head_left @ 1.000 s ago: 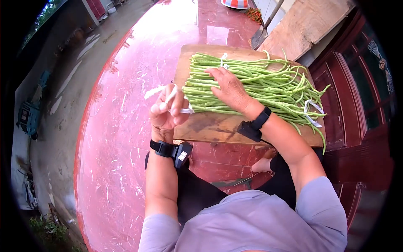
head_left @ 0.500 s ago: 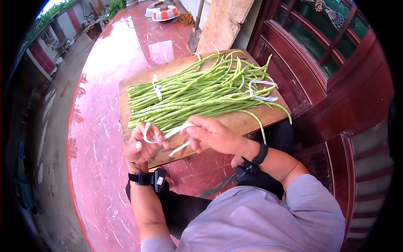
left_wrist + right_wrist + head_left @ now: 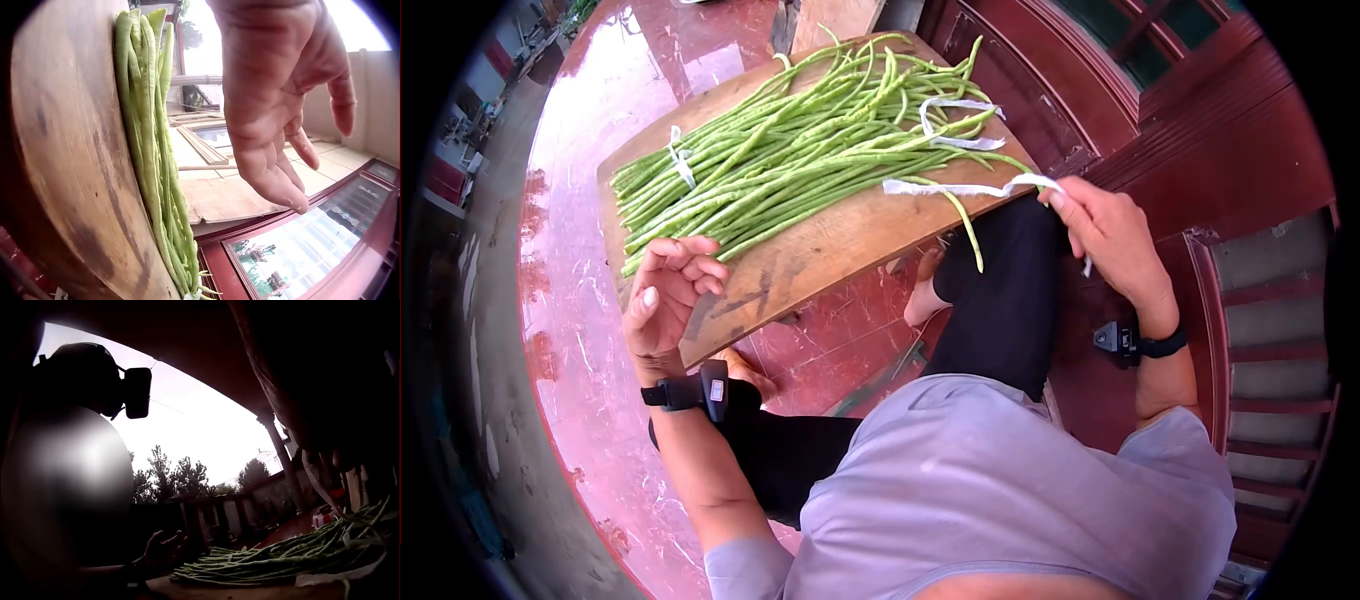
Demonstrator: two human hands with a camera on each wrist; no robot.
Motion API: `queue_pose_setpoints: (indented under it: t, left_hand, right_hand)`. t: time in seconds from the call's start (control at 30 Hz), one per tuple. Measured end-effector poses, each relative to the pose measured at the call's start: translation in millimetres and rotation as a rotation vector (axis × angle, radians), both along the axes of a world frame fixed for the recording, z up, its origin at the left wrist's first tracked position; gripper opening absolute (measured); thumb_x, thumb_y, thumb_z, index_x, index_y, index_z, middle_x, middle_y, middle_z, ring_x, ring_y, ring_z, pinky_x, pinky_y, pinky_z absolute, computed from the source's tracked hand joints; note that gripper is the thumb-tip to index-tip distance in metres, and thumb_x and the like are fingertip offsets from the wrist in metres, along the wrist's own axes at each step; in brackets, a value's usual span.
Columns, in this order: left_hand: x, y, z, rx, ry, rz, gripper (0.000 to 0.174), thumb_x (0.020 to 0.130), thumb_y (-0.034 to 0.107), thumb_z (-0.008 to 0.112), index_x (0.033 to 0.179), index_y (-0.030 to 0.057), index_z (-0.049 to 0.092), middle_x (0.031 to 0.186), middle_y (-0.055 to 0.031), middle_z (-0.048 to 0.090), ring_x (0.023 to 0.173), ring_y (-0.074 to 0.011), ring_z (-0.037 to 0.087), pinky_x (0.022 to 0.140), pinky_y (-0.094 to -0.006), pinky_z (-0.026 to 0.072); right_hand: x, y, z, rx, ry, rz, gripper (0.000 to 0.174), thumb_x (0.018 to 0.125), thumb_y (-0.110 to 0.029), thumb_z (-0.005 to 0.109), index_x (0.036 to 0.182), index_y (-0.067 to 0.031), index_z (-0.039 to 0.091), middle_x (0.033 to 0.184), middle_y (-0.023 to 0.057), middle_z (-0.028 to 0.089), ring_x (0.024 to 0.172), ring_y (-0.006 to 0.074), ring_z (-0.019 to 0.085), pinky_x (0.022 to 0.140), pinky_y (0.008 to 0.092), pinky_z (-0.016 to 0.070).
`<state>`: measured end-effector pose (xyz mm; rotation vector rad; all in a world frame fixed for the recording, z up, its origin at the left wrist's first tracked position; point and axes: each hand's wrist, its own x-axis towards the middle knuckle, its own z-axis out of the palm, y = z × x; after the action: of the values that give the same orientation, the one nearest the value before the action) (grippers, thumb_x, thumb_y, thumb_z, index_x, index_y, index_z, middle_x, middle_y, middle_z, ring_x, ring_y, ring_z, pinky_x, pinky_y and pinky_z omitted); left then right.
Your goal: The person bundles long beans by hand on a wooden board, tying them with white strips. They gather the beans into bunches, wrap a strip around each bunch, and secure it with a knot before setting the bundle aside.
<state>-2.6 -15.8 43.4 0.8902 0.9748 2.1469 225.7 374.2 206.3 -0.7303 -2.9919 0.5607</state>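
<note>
Long green beans [image 3: 800, 140] lie lengthwise in a thick bunch on a wooden board [image 3: 800, 260]. A white strip [image 3: 682, 160] is tied round part of them near the left end. Another white strip [image 3: 965, 142] lies looped over the right ends. My right hand [image 3: 1115, 235], off the board's right corner, pinches a third white strip [image 3: 955, 189], which stretches leftward past the bean tips. Close over the board's near left corner, my left hand [image 3: 670, 285] holds nothing, its fingers loosely bent. The left wrist view shows that hand [image 3: 269, 106] beside the beans [image 3: 153, 125].
The board rests above a shiny red floor [image 3: 830, 350], with my legs [image 3: 990, 300] at its near side. Dark red door panels [image 3: 1120, 110] stand close on the right. A plywood sheet [image 3: 835, 20] leans behind the board.
The white strip was on my left fingers, then stretched between both hands. My left hand has released it, and my right hand has carried it far right. The head view has shifted.
</note>
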Motion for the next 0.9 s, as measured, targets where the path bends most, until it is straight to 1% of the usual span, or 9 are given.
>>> queue_pose_setpoints:
  t: [0.03,0.1,0.2,0.27,0.4,0.63,0.73,0.8,0.9]
  left_hand:
    - [-2,0,-1,-0.002,0.005,-0.008,0.052,0.086,0.037,0.066,0.123,0.0039,0.049,0.127,-0.0245,0.053,0.109,-0.034,0.06,0.088,-0.0406,0.0511]
    - [5,5,0,-0.014,0.008,0.046,0.054,0.085,0.038,0.066,0.122,0.0024,0.049,0.121,-0.0233,0.056,0.095,-0.0295,0.063,0.082,-0.0377,0.0523]
    - [-1,4,-6,0.008,-0.025,-0.169,0.055,0.084,0.037,0.067,0.121,0.0001,0.048,0.113,-0.023,0.059,0.079,-0.0251,0.064,0.072,-0.0351,0.0525]
    - [7,10,-8,-0.05,-0.065,-0.174,0.057,0.083,0.036,0.068,0.119,-0.0031,0.048,0.101,-0.0236,0.062,0.061,-0.0207,0.06,0.058,-0.0291,0.0502]
    - [25,21,-6,-0.167,-0.104,-0.335,0.057,0.08,0.037,0.069,0.116,-0.0044,0.052,0.1,-0.0271,0.063,0.061,-0.0216,0.062,0.053,-0.027,0.0494]
    - [124,145,47,-0.221,0.024,-0.545,0.076,0.082,0.033,0.07,0.143,-0.0006,0.04,0.136,-0.0187,0.052,0.129,-0.0253,0.046,0.106,-0.0365,0.0355]
    - [158,188,49,-0.337,0.369,-0.66,0.078,0.088,0.036,0.072,0.149,0.007,0.032,0.128,-0.0118,0.055,0.126,-0.0196,0.046,0.101,-0.034,0.039]
    - [164,201,32,-0.484,0.357,-0.932,0.05,0.097,0.037,0.06,0.135,0.0059,0.052,0.094,-0.0015,0.06,0.089,-0.0095,0.059,0.079,-0.0269,0.0468]
    - [161,199,7,-0.698,0.255,-0.803,0.038,0.1,0.035,0.057,0.119,0.0035,0.062,0.076,0.0027,0.057,0.075,-0.007,0.053,0.075,-0.0242,0.045]
  right_hand:
    - [16,11,-13,0.19,-0.153,0.1,0.028,0.097,-0.034,0.051,0.091,-0.0101,0.065,0.072,0.0138,0.066,0.072,0.0327,0.066,0.064,0.044,0.0483]
    - [41,12,-26,0.304,-0.52,0.275,0.029,0.096,-0.031,0.051,0.086,-0.0091,0.066,0.078,0.0134,0.068,0.082,0.0355,0.066,0.072,0.0468,0.0492]
    - [61,1,-33,-0.167,-0.923,0.144,0.03,0.095,-0.028,0.05,0.082,-0.0075,0.067,0.075,0.0135,0.067,0.081,0.0344,0.067,0.076,0.0446,0.0497]
    - [90,6,-65,-0.076,-0.874,0.341,0.031,0.092,-0.031,0.049,0.078,-0.0094,0.066,0.062,0.0082,0.064,0.07,0.03,0.066,0.072,0.0421,0.0493]
    - [113,8,-70,-0.079,-0.945,0.449,0.031,0.092,-0.031,0.05,0.081,-0.0085,0.068,0.079,0.0145,0.067,0.08,0.0317,0.066,0.074,0.0423,0.0499]
    - [100,-7,-23,-0.559,-0.368,0.687,0.026,0.097,-0.031,0.053,0.096,-0.0128,0.072,0.064,0.0063,0.063,0.058,0.0195,0.063,0.059,0.0324,0.0485]
    - [99,-5,-14,-0.851,-0.155,0.68,0.026,0.099,-0.025,0.055,0.106,-0.0071,0.072,0.061,0.0032,0.058,0.055,0.0111,0.056,0.058,0.0262,0.0466]
    - [109,11,-7,-0.882,-0.155,0.558,0.028,0.1,-0.023,0.055,0.104,-0.0026,0.072,0.061,0.0039,0.058,0.053,0.01,0.054,0.053,0.0252,0.0437]
    - [126,40,-17,-0.47,-0.013,0.148,0.025,0.098,-0.024,0.054,0.098,-0.0037,0.069,0.06,0.0043,0.055,0.056,0.0121,0.054,0.054,0.0289,0.0426]
